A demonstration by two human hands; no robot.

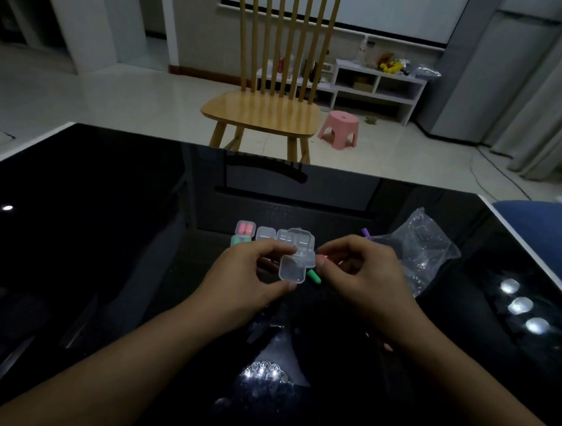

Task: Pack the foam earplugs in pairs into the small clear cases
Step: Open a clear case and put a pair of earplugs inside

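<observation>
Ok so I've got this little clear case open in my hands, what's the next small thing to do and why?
Probably put down into the open case the pink earplug that seems pinched in your right hand. Your left hand holds the case with its lid up and the tray looks empty; a green earplug lies just below.

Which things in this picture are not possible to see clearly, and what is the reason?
Head view:
- Right hand: its curled fingers hide whatever it pinches; only a faint pink spot shows.
- Green earplug: partly covered by the open clear case held in the left hand.
- Purple earplug: mostly behind the plastic bag.
- Far cases: dim, contents uncertain.
</observation>
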